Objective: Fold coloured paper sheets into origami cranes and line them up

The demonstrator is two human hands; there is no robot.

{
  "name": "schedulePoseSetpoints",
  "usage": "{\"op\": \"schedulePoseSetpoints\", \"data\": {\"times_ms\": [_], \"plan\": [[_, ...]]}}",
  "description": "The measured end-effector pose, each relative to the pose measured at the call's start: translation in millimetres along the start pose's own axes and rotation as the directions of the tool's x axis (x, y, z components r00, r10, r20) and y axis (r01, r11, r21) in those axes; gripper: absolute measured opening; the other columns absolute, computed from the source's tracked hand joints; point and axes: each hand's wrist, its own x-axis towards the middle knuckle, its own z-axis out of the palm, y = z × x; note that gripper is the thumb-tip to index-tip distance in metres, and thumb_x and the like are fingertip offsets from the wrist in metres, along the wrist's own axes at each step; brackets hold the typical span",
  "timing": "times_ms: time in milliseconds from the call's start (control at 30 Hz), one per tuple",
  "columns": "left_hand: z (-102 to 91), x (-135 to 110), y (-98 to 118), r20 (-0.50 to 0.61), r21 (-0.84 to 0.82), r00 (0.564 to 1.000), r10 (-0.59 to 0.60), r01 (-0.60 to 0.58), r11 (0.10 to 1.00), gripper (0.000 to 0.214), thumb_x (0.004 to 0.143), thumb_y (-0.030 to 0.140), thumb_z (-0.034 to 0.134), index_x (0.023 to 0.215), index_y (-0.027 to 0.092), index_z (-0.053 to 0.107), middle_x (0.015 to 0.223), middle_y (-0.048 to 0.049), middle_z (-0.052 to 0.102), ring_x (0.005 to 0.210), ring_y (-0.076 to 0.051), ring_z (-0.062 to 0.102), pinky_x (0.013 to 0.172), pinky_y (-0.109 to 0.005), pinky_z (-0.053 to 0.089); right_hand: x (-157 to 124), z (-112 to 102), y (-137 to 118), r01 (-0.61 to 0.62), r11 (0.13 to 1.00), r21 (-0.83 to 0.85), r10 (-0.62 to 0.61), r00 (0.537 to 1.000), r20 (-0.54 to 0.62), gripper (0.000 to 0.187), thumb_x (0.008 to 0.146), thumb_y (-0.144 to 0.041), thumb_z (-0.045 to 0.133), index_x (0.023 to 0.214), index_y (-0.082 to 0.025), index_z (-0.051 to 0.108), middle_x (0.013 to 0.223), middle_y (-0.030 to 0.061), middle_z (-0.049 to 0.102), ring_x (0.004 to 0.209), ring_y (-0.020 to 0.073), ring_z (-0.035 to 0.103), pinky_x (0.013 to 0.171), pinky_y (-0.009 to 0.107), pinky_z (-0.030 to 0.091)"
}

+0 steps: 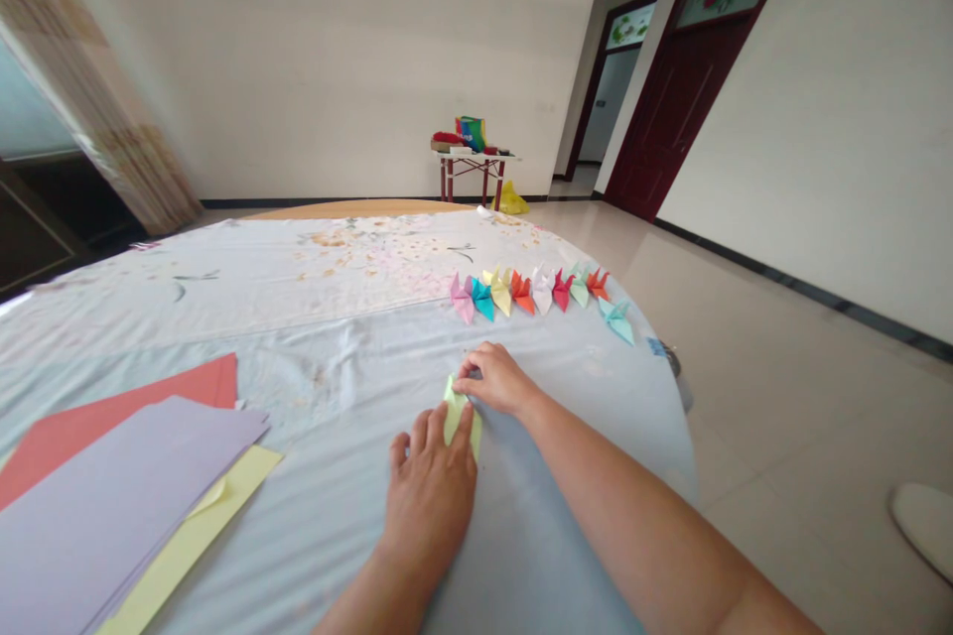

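Note:
A narrow piece of folded pale green paper (453,417) lies on the light blue tablecloth, with its pointed end away from me. My left hand (433,466) rests on it from the near side, fingers lying spread and pressing it to the cloth. With thumb and fingers closed together, my right hand (497,380) pinches the paper's right edge close to the far tip. Those fingertips hide part of the fold. Beyond my hands stands a row of several folded paper cranes (522,294) in pink, blue, yellow, orange, white, red and green.
Large sheets of paper (141,476) in red, lilac and yellow lie stacked at the left. The round table's right edge curves past a light turquoise crane (617,320). A small side table (476,159) bearing a colourful bag stands by the far wall.

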Motion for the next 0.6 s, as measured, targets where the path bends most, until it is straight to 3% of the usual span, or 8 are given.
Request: {"op": "schedulePoseSetpoints", "data": {"times_ms": [600], "plan": [[-4.0,1.2,0.4,0.047,0.006,0.999,-0.004,0.003,1.0,0.044,0.083,0.024,0.037,0.126,0.032,0.044,0.127,-0.008,0.049,0.117,-0.024,0.04,0.092,-0.043,0.029,5.9,3.7,5.8,0.002,0.997,0.076,-0.004,1.0,0.019,0.011,0.061,-0.026,0.071,0.069,-0.018,0.069,0.076,0.0019,0.06,0.075,0.0143,0.055,0.072,0.023,0.039]]}}
